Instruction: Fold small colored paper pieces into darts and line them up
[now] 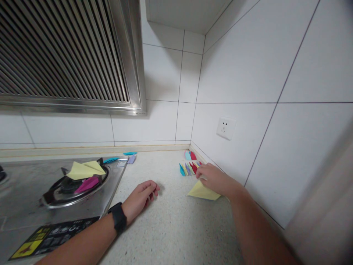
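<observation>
My right hand [213, 178] reaches over the counter, its fingers bent down and drawn together at the right end of a row of small folded papers [188, 169] in blue, yellow, purple and red. What its fingertips hold, if anything, is hidden. Beneath that hand lies a pale yellow folded paper [203, 191], partly covered by it. My left hand [142, 195], with a black watch [118, 217] on the wrist, rests loosely curled by the counter's left part; nothing shows in it. Behind the row sit more folded papers [190, 155] in pink, light blue and red.
On the stove [24, 195] to the left, a yellow paper plane [85, 170] and a magenta folded paper [87, 184] lie over the burner. Blue [130, 153] and purple folded papers [131, 159] are near its corner. A range hood [135, 73] overhangs; a tiled wall with a socket [226, 128] bounds the right.
</observation>
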Action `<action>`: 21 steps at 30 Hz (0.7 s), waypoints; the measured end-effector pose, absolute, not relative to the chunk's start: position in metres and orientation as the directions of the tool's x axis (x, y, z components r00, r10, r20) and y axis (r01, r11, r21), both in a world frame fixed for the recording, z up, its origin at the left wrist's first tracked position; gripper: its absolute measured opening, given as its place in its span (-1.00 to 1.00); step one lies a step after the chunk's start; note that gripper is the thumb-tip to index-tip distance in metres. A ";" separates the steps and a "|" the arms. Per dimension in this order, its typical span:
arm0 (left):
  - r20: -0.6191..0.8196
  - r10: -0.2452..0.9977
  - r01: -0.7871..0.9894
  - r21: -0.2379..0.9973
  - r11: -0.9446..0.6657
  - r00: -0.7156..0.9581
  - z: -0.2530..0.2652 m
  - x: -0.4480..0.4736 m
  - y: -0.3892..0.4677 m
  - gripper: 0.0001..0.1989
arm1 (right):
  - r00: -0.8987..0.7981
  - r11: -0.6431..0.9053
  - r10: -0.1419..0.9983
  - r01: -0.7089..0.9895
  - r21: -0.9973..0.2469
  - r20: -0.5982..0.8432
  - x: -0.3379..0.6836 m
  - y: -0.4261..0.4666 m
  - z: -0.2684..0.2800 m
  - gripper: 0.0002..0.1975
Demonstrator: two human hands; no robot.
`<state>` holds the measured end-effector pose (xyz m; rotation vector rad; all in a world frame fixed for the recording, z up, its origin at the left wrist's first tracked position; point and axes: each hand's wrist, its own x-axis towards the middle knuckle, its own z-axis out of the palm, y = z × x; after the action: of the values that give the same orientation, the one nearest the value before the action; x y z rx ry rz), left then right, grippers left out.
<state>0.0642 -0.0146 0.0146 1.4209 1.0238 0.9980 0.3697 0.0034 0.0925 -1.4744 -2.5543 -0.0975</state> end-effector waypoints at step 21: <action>0.108 0.939 0.250 0.948 -0.196 0.326 0.013 0.062 -0.018 -0.62 | -0.429 0.423 0.898 0.903 -0.073 -0.096 0.370 0.019 0.059 -0.74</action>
<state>0.0620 -0.0177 0.0127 1.6638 1.0869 0.9315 0.3700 0.0190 0.0590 -1.6999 -2.6853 0.1802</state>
